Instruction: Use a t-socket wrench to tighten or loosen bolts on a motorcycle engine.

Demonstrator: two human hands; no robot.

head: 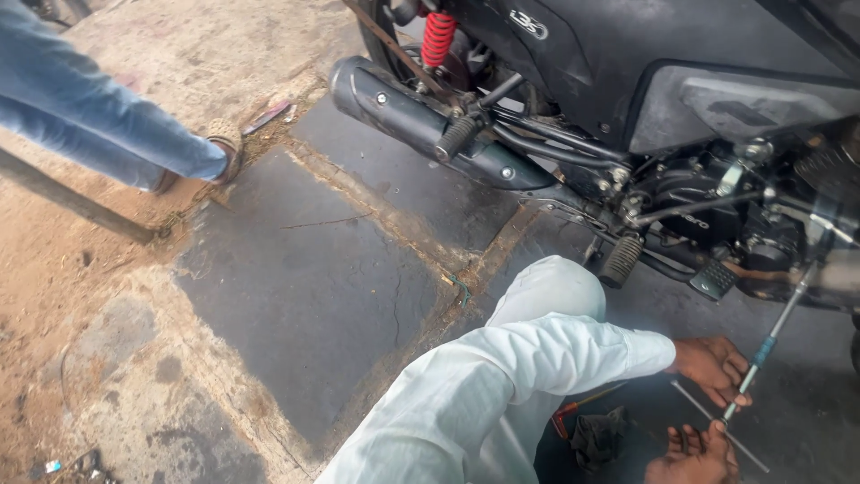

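My pale sleeve (502,376) is lying nearest the camera, running from the lower middle of the view toward the lower right.

My two hands are working low at the right. The upper hand (712,367) appears to be my left, though the sleeve is covering the arm and I cannot be certain. Its fingers are curling around the lower part of a long T-handle wrench (757,363). The lower hand (694,453), taken as my right, is sitting at the bottom edge of the view with its fingers closing on the wrench's cross bar (717,421), where the shaft meets it.

The wrench shaft is standing tilted. It is rising from the cross bar up and to the right, toward the underside of the motorcycle engine (708,211). A blue band is marking the shaft partway up. The upper tip is blurred, so I cannot tell what it is touching.

A dark rag (598,437) and a red-handled tool (566,417) are lying on the ground just left of my lower hand.

The black exhaust pipe (403,112) is running along the top, with a red spring (438,38) above it. A footpeg (620,260) is hanging just beside my knee.

Another person's leg in blue jeans (98,116) is standing at the upper left, well apart from my hands.
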